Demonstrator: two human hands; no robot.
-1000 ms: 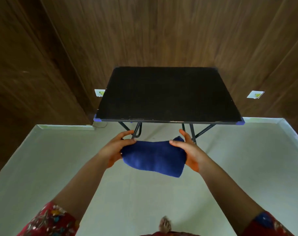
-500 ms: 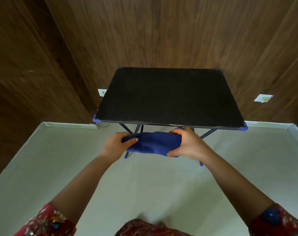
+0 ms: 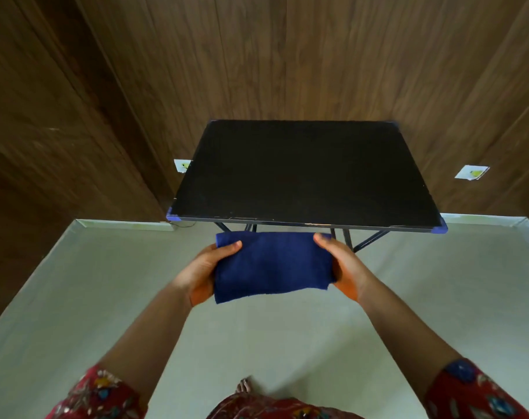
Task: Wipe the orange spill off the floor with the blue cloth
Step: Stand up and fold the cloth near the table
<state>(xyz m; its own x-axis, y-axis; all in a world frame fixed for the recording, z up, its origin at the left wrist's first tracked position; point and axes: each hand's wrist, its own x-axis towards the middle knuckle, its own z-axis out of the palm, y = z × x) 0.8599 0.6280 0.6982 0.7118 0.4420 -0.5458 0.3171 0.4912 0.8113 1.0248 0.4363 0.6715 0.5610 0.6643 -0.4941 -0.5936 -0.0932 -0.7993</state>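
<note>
The blue cloth is folded into a flat rectangle and held in the air between both hands, just in front of the table's near edge. My left hand grips its left side, thumb on top. My right hand grips its right side, thumb on top as well. No orange spill shows on the pale floor in this view.
A small black folding table with blue corner caps stands against the dark wood-panelled wall. Two white stickers are on the wall, low down. My bare foot shows on the floor below the cloth.
The cloth, bunched between my hands half a second ago, is now spread into a flat folded rectangle. My hands have moved apart and slightly down.
</note>
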